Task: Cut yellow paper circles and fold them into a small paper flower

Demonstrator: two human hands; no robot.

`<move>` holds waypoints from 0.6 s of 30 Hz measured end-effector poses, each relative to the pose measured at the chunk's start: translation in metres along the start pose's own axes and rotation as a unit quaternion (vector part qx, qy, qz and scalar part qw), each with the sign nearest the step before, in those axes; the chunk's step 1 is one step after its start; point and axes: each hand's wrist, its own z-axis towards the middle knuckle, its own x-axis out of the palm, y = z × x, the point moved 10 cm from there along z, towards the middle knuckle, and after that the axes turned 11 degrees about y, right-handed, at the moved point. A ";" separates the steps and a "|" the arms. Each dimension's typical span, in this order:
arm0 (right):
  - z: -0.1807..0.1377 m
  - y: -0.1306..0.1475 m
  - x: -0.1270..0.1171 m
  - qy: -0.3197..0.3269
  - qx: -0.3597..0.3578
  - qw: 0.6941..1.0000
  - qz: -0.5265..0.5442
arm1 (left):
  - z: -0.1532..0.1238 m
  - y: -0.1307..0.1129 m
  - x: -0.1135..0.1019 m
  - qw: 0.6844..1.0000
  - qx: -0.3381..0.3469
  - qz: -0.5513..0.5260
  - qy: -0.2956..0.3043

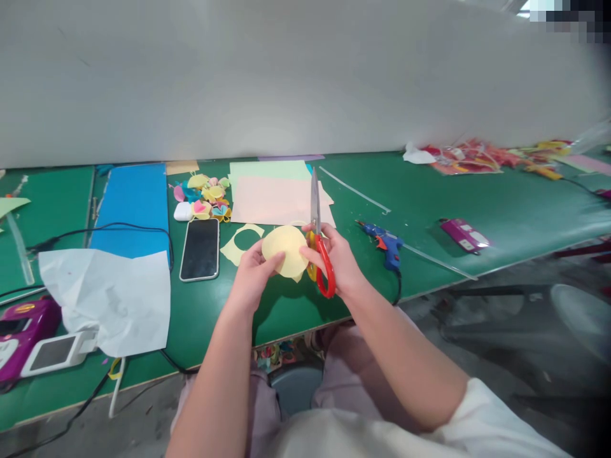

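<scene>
A pale yellow paper circle (285, 249) is pinched between my two hands above the table's front part. My left hand (256, 270) grips its left edge, thumb on top. My right hand (337, 254) holds the right edge and also a pair of scissors (326, 267) with red handles, blades pointing away from me. Something yellow shows beside the handles, partly hidden. Left of the circle lies a yellow paper offcut (233, 249) with a round hole. Behind my hands are pink (272, 198) and pale green (267, 169) paper sheets.
A phone (199, 249) and a pile of small coloured paper pieces (207, 191) lie to the left, near a blue board (131, 203) and crumpled white paper (114, 299). On the right are a blue glue gun (386, 243), a corded purple device (464, 235) and red scraps (470, 156).
</scene>
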 end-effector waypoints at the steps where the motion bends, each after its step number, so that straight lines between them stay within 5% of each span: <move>1: 0.001 0.002 0.000 0.000 -0.003 1.000 -0.008 | 0.000 -0.001 0.001 1.000 -0.001 0.005 0.001; 10: 0.010 0.012 0.013 0.144 0.023 0.985 -0.095 | -0.005 -0.012 0.001 0.997 -0.009 0.076 0.008; 18: 0.013 0.011 0.020 0.180 0.020 0.978 -0.101 | -0.005 -0.010 0.000 0.993 0.004 0.115 0.005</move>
